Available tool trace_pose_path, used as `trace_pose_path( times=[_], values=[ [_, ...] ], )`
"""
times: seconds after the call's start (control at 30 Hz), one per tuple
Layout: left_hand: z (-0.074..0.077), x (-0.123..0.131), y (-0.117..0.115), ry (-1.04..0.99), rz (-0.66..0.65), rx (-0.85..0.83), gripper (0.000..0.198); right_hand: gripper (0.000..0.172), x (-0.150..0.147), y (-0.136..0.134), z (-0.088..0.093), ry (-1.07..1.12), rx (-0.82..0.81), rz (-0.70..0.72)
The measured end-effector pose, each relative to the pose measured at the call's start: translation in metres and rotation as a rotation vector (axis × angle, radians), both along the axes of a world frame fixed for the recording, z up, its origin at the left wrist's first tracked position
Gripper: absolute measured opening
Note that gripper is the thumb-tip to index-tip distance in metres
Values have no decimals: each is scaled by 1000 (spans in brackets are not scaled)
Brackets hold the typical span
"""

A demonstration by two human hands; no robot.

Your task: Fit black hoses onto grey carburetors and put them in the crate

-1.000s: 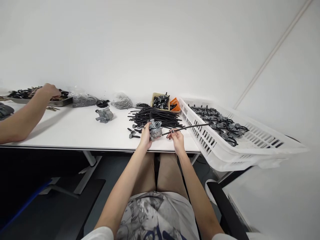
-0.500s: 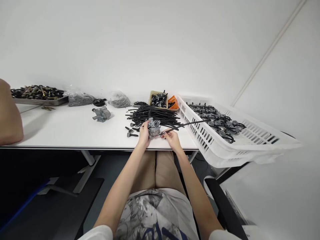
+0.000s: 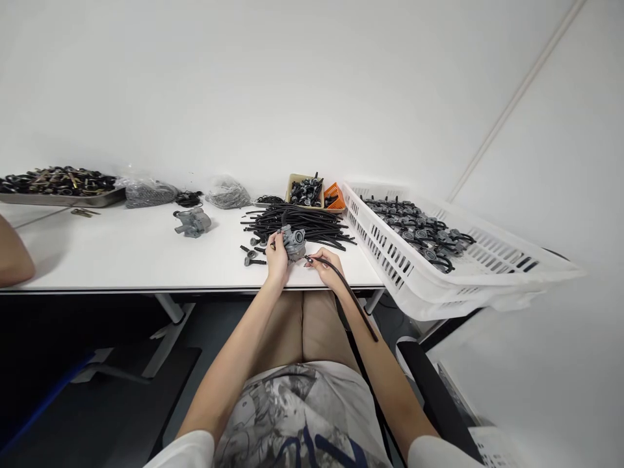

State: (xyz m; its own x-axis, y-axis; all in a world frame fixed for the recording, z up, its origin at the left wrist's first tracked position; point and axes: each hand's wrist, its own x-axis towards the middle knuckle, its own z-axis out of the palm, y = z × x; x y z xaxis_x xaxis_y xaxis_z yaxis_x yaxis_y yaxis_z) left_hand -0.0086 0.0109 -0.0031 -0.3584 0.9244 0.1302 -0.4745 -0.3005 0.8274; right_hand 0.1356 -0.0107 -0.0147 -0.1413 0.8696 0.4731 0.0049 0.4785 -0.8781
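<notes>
My left hand (image 3: 277,257) is closed around a grey metal carburetor (image 3: 294,242), held just above the table near its front edge. My right hand (image 3: 329,268) pinches one end of a black rubber hose (image 3: 351,292) close to the carburetor's lower right side. The rest of the hose curves down over my right forearm. Whether the hose end touches the carburetor is too small to tell. Behind my hands lies a pile of black hoses (image 3: 312,224). Small black-and-grey fittings (image 3: 254,262) lie left of my left hand.
A white slatted crate (image 3: 419,296) of carburetors stands at the right, overhanging the table edge. Another carburetor (image 3: 193,223) sits left on the table (image 3: 121,260). Behind are a cream bin (image 3: 292,179), an orange bin (image 3: 336,190), plastic bags (image 3: 229,193) and a metal tray (image 3: 104,199). Someone's arm (image 3: 14,257) rests far left.
The hose's free end has swung from pointing right over the crate to hanging down across my right forearm. The carburetor has turned slightly in my left hand.
</notes>
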Motion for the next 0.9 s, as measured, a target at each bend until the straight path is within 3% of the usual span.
trace_pose_path(
  times=[0.1,0.3,0.6,0.9],
  values=[
    [2,1,-4,35,107,40,24,22,-2,4,0,-13,11,-14],
    [0,1,-3,25,136,66,27,17,-12,2,-7,-31,6,-44],
    [4,0,-8,24,208,71,28,24,-22,1,2,-17,-19,-63],
    [4,0,-6,-2,116,28,27,32,-14,0,5,145,-159,-29]
  ],
)
